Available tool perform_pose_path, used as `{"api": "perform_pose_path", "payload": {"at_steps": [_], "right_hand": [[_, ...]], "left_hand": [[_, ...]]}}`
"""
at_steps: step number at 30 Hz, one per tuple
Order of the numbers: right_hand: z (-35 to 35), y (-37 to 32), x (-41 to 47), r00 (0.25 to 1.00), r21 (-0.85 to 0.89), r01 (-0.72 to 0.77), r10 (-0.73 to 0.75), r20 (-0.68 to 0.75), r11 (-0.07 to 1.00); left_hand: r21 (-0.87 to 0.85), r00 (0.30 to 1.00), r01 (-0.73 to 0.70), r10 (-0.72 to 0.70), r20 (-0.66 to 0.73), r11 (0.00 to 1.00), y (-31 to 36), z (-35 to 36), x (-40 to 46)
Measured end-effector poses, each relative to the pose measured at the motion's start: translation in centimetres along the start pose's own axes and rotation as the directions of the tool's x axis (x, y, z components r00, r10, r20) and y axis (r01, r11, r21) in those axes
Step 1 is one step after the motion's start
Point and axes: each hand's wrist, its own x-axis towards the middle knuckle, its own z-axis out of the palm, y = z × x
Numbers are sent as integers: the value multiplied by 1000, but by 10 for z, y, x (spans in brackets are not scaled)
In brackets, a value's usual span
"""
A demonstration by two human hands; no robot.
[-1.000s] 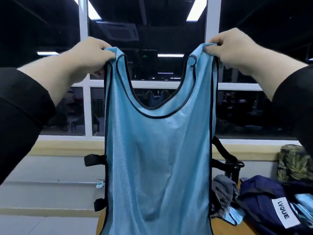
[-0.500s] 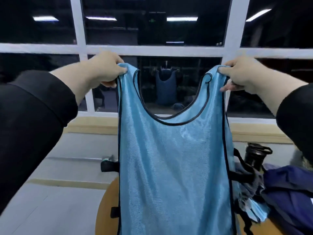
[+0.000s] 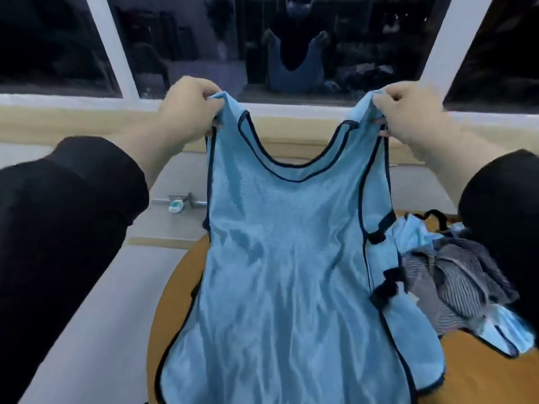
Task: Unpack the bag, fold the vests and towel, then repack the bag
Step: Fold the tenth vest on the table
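the vest (image 3: 285, 258), light blue mesh with dark trim, is filling the centre of the frame, its lower half draping onto the round wooden table (image 3: 481, 374). the left hand (image 3: 189, 112) is pinching one shoulder strap in curled fingers at upper centre-left, and the right hand (image 3: 408, 112) is pinching the other at upper centre-right. this looks like the folding step, with the vest being spread flat. next the straps probably need laying down smoothly. crumpled cloths (image 3: 455, 275) are lying at the right.
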Motion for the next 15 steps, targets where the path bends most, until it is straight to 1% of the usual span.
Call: {"api": "perform_pose_path", "payload": {"at_steps": [2,5,6,9,10,13,15], "right_hand": [[7,13,-18,998,-66,34,-38,-59,997],[6,28,-58,990,-131,132,-139,-39,983],[4,31,-76,987,-144,155,-160,-23,977],[-3,41,-141,987,-119,164,-163,18,979],[-4,44,-164,981,-119,192,-189,36,974],[-1,60,-234,938,-141,343,-332,97,929],[6,82,-279,917,-152,390,-367,157,908]], "left_hand": [[33,999,-46,47,-22,998,-10,5,-15],[116,989,-150,151,2,982,-18,9,-57],[111,989,-149,150,5,983,-23,9,-75],[76,997,-70,69,16,995,-50,12,-134],[53,998,-70,69,9,996,-59,12,-157],[-3,984,-173,173,29,985,-86,15,-218],[-27,973,-196,198,120,980,-112,19,-253]]}}
